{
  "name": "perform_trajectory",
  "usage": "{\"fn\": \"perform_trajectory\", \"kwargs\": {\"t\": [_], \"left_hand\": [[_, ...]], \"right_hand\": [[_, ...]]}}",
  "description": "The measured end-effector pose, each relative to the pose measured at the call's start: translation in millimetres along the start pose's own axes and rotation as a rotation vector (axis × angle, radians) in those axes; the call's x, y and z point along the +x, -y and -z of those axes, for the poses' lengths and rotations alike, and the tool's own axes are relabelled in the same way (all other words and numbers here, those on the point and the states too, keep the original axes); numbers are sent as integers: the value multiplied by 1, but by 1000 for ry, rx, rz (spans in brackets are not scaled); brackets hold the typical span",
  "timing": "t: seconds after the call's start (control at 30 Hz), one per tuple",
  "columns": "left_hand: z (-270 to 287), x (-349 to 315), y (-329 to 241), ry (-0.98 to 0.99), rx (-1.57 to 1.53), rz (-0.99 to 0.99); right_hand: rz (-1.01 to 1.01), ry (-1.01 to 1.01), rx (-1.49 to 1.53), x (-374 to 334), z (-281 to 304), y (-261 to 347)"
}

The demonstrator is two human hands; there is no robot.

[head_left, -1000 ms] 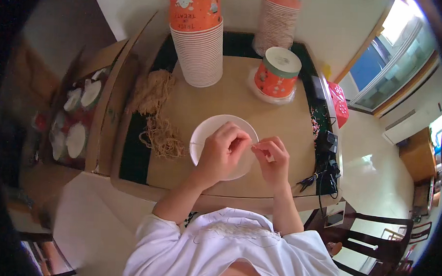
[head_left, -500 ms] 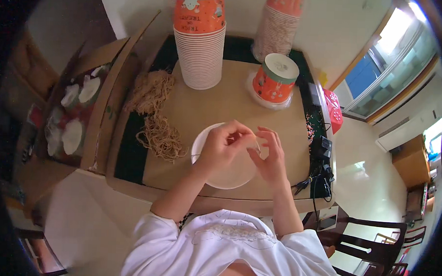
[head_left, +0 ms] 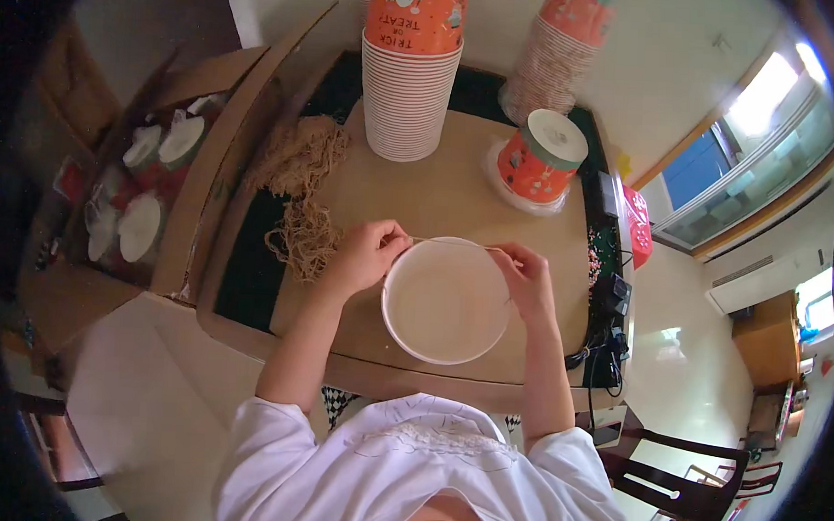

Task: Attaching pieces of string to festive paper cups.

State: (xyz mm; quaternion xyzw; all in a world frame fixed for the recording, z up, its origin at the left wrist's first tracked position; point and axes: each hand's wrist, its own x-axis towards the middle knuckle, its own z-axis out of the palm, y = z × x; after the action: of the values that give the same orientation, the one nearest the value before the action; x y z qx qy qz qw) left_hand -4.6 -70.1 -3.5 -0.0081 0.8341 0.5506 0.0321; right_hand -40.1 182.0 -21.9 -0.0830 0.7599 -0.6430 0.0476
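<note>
The open cardboard box (head_left: 175, 206) at the far left is the largest container. It holds several finished-looking round pieces, white and green with some red, lying loose on its floor; the details are too small to tell. On that showing part of the work looks done, and a good deal is left, judging by the stock on the table (head_left: 438, 197).

At the far edge of the table stands a tall stack of paper cups (head_left: 411, 86), orange on top with white rims, nested mouth down. A second leaning stack of cups (head_left: 553, 59) stands to its right against the wall. Nearer, right of centre, a single orange cup (head_left: 542, 155) sits upside down on a clear plastic wrap, its white base facing up.

The white paper bowl (head_left: 447, 300) lies at the near middle of the table, mouth up and with nothing inside it. Across its far rim runs a thin brown string (head_left: 454, 243), pulled taut. The left hand (head_left: 367, 256) pinches one end just left of the bowl; the right hand (head_left: 525, 278) pinches the other end at its right rim. Both grips are narrow, fingertips closed on the string. The string seems not yet fixed to the bowl, so this piece appears at an early stage.

A loose heap of brown raffia strands (head_left: 300, 187) lies on the table to the left.
</note>
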Motion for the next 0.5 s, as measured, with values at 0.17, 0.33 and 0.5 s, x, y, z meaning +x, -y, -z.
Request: {"fn": "perform_trajectory", "kwargs": {"t": [0.17, 0.33, 0.5], "left_hand": [[-20, 17, 56, 168, -308, 97], [-55, 18, 137, 240, -350, 193], [-62, 25, 129, 324, -349, 188]], "right_hand": [[-253, 117, 132, 8, 8, -31], [-358, 179, 103, 0, 16, -41], [-781, 364, -48, 15, 40, -27]]}}
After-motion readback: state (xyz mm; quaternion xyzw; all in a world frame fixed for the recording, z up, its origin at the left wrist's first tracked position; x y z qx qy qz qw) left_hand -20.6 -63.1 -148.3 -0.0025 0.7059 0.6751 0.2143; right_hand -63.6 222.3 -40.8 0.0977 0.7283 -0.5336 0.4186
